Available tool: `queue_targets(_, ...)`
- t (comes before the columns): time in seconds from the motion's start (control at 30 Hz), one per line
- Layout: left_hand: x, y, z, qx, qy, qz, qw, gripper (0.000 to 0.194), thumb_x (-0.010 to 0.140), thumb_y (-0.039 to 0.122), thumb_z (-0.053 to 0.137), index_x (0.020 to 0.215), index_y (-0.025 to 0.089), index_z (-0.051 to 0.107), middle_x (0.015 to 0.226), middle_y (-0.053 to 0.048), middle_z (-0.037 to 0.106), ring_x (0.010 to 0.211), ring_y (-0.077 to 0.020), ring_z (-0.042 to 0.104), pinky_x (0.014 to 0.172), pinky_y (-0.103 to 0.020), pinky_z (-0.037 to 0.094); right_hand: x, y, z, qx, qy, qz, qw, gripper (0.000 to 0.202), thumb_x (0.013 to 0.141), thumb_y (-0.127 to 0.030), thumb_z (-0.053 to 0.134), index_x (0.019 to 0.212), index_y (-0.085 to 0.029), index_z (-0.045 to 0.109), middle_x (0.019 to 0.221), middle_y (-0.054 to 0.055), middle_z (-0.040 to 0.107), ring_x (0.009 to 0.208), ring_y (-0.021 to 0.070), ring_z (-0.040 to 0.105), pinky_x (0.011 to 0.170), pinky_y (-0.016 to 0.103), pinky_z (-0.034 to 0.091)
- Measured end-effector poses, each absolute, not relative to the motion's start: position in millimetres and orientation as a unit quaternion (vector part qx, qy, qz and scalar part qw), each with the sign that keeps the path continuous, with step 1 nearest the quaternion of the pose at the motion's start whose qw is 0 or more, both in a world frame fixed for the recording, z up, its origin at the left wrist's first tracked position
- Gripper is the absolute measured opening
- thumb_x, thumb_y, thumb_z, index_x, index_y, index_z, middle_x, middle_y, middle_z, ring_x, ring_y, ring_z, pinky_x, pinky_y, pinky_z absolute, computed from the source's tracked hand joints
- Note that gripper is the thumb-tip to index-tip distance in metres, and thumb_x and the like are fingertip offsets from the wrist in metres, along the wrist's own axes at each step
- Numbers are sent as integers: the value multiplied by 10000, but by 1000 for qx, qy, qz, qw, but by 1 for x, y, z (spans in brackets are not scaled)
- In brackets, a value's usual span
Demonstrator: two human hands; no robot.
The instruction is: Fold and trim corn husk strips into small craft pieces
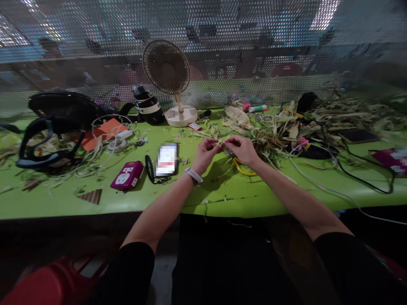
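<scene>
Over the green table, my left hand [206, 153], wearing a pale wristband [193, 174], pinches a small pale-green piece of dried husk [221, 143]. My right hand [242, 150] meets it fingertip to fingertip, closed on the same piece. Much of the piece is hidden by the fingers. Directly under my right hand are pliers with yellow handles [245, 170]; whether they lie on the table or are partly held, I cannot tell. A heap of dried husks and leaves [270, 135] spreads just beyond and to the right of my hands.
Left of my hands lie a phone [166, 159], a black strap [149, 167] and a purple power socket [127, 175]. Behind stand a fan [181, 116] and a black bottle [149, 108]. White and black cables [359, 169] trail on the right. A perforated screen [222, 55] closes the back.
</scene>
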State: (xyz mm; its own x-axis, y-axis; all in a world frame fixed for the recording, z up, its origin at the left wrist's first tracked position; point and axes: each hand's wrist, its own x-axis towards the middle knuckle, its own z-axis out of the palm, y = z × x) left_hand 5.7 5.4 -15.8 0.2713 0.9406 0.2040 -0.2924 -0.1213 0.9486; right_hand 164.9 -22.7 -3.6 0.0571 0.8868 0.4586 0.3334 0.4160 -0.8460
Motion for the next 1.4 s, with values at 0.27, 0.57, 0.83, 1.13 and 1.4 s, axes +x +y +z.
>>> queue_targets(0.27, 5, 6, -17, 583, 310, 530, 532, 471, 608, 434, 863, 861, 172, 564, 625, 44, 616, 605, -93, 606, 657, -249, 502, 168, -23, -1, -519, -653, 171, 525, 164, 741, -329, 665, 676, -179, 667, 851, 66, 648, 811, 189, 582, 784, 358, 494)
queue_targets(0.57, 3, 0, -11, 677, 324, 518, 410, 296, 685, 278, 819, 850, 186, 591, 760, -16, 665, 688, -132, 621, 669, -260, 450, 169, -21, -2, -521, -643, 193, 527, 161, 721, -326, 693, 645, -186, 664, 814, 52, 648, 803, 185, 588, 786, 355, 499)
queue_targets(0.83, 1, 3, -14, 699, 303, 520, 387, 196, 723, 260, 768, 810, 187, 608, 754, -3, 664, 688, -118, 600, 695, -257, 454, 163, -18, -8, -493, -583, 333, 554, 280, 717, -466, 695, 726, -193, 635, 681, 24, 642, 615, 151, 569, 620, 316, 499)
queue_targets(1.13, 2, 5, -11, 667, 315, 519, 432, 212, 710, 216, 780, 794, 169, 591, 748, -16, 652, 683, -120, 600, 683, -255, 465, 167, -19, -5, -464, -561, 365, 581, 446, 603, -349, 792, 941, -215, 532, 794, 15, 672, 764, 170, 659, 765, 358, 554)
queue_targets(1.4, 0, 9, -19, 757, 304, 520, 252, 107, 808, 237, 705, 836, 169, 626, 765, -9, 690, 690, -107, 622, 668, -224, 476, 172, -28, 9, -469, -594, 378, 534, 383, 630, -310, 782, 938, -181, 596, 800, 42, 689, 788, 186, 676, 803, 379, 562)
